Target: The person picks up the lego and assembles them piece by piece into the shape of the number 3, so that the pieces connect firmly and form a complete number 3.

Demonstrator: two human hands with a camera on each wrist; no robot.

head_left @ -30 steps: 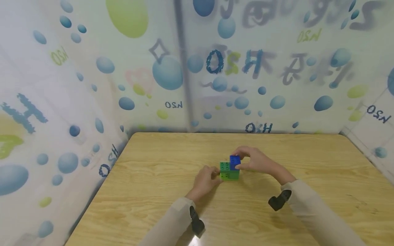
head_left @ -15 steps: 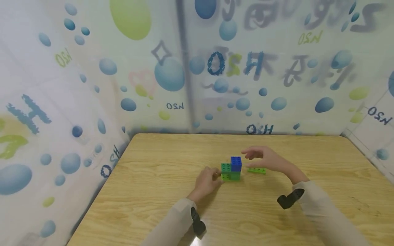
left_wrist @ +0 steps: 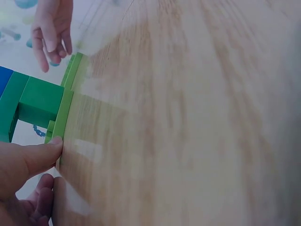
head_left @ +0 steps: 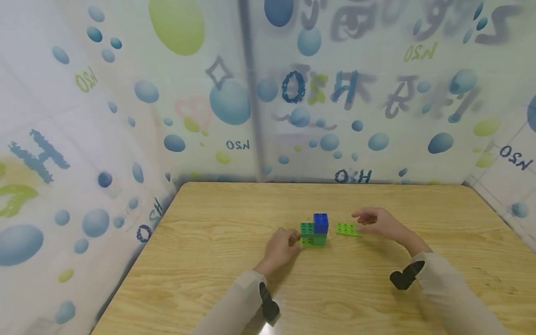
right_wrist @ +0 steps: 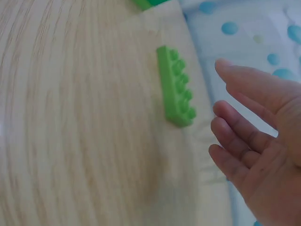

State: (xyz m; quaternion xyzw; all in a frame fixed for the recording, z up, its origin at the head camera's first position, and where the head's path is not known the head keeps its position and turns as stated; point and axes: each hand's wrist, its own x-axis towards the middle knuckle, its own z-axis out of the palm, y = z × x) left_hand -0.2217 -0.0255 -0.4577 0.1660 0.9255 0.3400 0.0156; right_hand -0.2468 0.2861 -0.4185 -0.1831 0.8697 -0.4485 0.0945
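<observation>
A small stack of toy building bricks stands mid-table: a light green flat brick (left_wrist: 62, 117) at the bottom, a green brick (head_left: 320, 240) on it, then a darker green brick (head_left: 307, 228) and a blue brick (head_left: 320, 224) on top at the right. My left hand (head_left: 279, 246) pinches the left end of the bottom flat brick, thumb on its near edge. Right of the stack lies a loose light green flat brick (head_left: 346, 229), studs up. Beside its right end hovers my right hand (head_left: 378, 223), fingers loosely bent and holding nothing; the right wrist view shows them apart from it.
The wooden table (head_left: 209, 209) reaches back to a wall (head_left: 293, 139) printed with blue and green bubbles. Another printed wall (head_left: 75, 177) rises along the left side. Each sleeve cuff carries a black strapped device (head_left: 405, 275).
My right hand has let go of the blue brick on the stack and moved right, over the loose flat brick to its right end. The left hand keeps its place.
</observation>
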